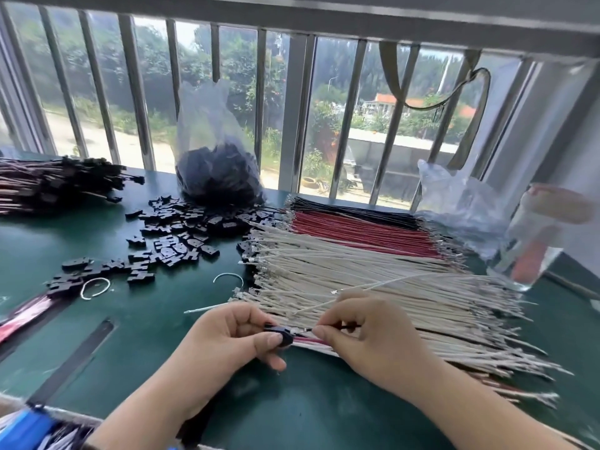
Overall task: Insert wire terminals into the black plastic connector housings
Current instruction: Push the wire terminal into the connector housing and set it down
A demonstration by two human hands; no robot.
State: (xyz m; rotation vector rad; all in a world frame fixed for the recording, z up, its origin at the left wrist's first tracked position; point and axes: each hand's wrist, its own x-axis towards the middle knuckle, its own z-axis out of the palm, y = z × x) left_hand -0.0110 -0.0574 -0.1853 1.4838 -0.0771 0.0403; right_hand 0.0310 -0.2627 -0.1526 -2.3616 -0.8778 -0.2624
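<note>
Black plastic sits pinched in your left hand [232, 332]: 1 connector housing [280, 334], clamped between thumb and curled fingers just above the green surface [146, 319]. Your right hand [363, 329] has its grip closed on a thin black wire [334, 327], thumb and forefinger pinching it close to the terminal end, which points at the housing's open side and looks to be just touching it; whether it has gone in is too small to tell. Red and white wires [311, 342] already run out of the housing beneath that black one, passing under your right hand.

Just beyond your knuckles lies a loose white wire [207, 308] on the surface. To the right, a wide flat layer of white wires [373, 271] spreads out, with a band of red wires [360, 230] behind it and black wires [350, 210] behind those, all with terminals facing left. Left of them, loose black housings [172, 235] are scattered in a heap, and a clear bag of more housings [217, 170] stands behind against the barred window [292, 108]. Near the heap lie 2 small wire loops, 1 white [94, 287] and 1 pale blue [228, 277]. At far left rests a stack of finished harnesses [55, 183]. Crumpled clear plastic [464, 206] sits at the right.
</note>
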